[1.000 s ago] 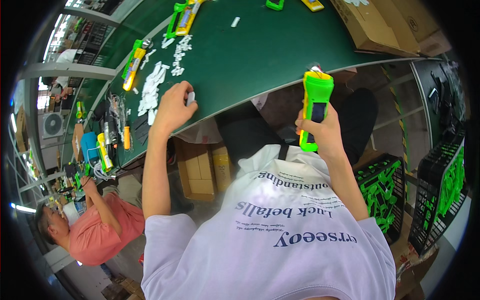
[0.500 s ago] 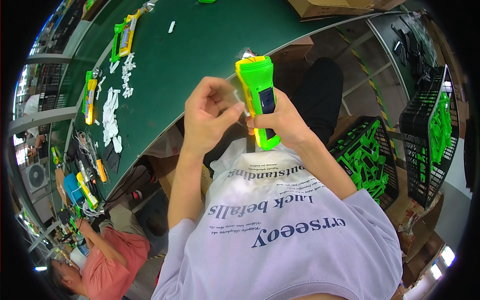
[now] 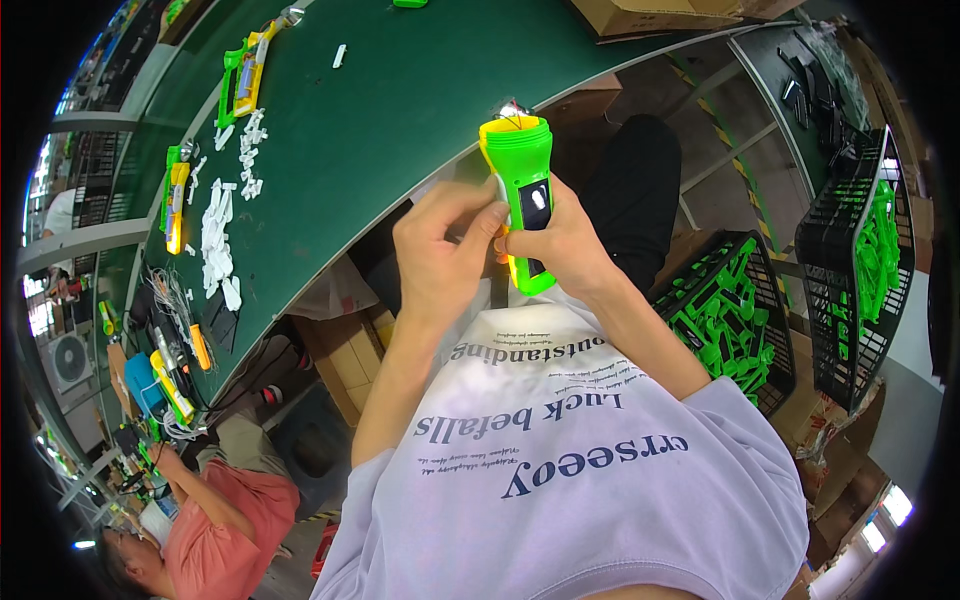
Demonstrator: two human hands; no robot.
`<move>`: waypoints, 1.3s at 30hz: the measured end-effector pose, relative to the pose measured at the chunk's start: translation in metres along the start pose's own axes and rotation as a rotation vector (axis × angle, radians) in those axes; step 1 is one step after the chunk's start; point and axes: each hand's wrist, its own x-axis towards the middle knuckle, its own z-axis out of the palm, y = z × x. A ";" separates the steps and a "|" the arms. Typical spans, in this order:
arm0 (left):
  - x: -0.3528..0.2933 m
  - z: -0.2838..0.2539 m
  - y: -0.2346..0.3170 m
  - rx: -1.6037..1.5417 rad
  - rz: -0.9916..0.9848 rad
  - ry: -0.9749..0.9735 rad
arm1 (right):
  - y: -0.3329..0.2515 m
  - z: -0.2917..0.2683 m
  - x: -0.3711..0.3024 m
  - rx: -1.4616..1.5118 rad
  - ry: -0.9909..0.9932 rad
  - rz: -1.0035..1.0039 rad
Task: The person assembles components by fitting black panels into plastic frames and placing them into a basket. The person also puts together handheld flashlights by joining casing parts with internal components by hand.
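Note:
A green and yellow flashlight [image 3: 524,160] stands nearly upright in front of me, its wide head pointing away and a dark panel on its face. At the open head, a clear and silvery reflector part [image 3: 512,109] with thin wires sticks out. My right hand [image 3: 572,240] wraps the flashlight's lower body, thumb across the front. With thumb and fingertips pinched, my left hand [image 3: 447,240] presses at the flashlight's left side. A small white plastic piece [image 3: 503,190] shows at those fingertips, mostly hidden.
Loose white plastic pieces [image 3: 217,235] lie on the green table [image 3: 400,100]. Opened flashlights [image 3: 247,75] rest at its far left. To my right, black crates [image 3: 790,350] hold green parts [image 3: 722,320]. A cardboard box [image 3: 640,15] sits at the back; a co-worker [image 3: 230,510] works at lower left.
My left hand has moved right, bringing the white piece from beside the flashlight against its side. The flashlight has shifted slightly right in my right hand.

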 end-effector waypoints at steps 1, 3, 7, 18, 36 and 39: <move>-0.002 0.003 -0.003 0.026 0.035 0.053 | -0.001 0.000 0.000 -0.002 -0.006 0.002; -0.008 0.008 -0.005 -0.093 -0.076 0.125 | -0.001 0.001 -0.001 -0.039 -0.025 0.098; -0.001 0.013 0.005 -0.348 -0.323 0.175 | 0.010 0.005 0.002 -0.253 -0.065 0.051; -0.002 0.014 0.014 -0.394 -0.017 0.270 | 0.026 0.013 -0.012 -0.721 0.174 -0.317; 0.055 -0.026 0.037 0.267 -0.149 -0.187 | 0.020 -0.001 -0.008 -0.064 -0.218 0.114; 0.092 -0.066 0.002 0.131 -0.346 -0.195 | 0.031 0.003 -0.017 0.630 -0.373 0.371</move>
